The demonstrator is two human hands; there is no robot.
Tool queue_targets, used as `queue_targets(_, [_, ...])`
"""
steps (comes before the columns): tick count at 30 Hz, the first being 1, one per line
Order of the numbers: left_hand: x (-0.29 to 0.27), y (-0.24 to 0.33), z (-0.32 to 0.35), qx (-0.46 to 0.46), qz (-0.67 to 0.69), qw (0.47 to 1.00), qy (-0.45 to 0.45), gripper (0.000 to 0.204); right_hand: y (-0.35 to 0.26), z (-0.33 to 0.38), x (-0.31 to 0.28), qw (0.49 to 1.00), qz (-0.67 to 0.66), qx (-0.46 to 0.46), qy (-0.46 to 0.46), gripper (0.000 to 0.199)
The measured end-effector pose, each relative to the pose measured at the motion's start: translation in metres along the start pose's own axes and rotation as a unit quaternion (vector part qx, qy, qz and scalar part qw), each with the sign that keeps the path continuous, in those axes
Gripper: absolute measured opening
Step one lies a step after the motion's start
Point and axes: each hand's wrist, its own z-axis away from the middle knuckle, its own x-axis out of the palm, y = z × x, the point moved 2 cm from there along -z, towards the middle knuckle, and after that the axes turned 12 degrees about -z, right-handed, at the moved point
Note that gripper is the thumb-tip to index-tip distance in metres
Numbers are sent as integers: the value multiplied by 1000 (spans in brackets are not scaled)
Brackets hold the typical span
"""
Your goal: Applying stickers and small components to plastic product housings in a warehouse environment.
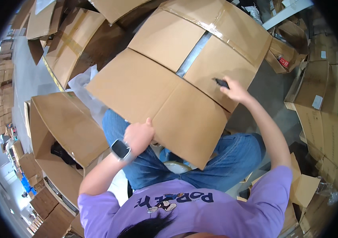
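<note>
A large cardboard box (165, 37) stands in front of my knees with its top flaps spread. Between the two inner flaps runs a narrow gap (194, 54) where something pale, perhaps plastic, shows. The wide near flap (153, 93) reaches toward my lap. My left hand (139, 137) grips this flap's near edge, thumb on top and the other fingers largely hidden. Over the right inner flap, my right hand (235, 90) is closed around a small black box cutter (221, 83), its tip pointing left. Clear tape (218, 23) crosses the far flap.
An opened carton (63, 119) with a dark item inside stands at my left. Another taped carton (73, 43) sits beyond it, near translucent plastic wrap (84, 87). Labelled cartons (315, 115) crowd the right, and a small open box (284, 57) holds a red item.
</note>
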Motion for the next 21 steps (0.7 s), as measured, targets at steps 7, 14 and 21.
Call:
queue_targets(7, [100, 15, -44, 9, 117, 992, 44, 11, -94, 66, 96, 918, -83, 143, -361, 35])
queue_targets(14, [162, 27, -75, 6, 190, 981, -27, 26, -13, 57, 202, 890, 394, 89, -214, 30])
queue_targets(21, [99, 43, -75, 42, 228, 967, 107, 22, -33, 47, 187, 890, 311, 252, -219, 34])
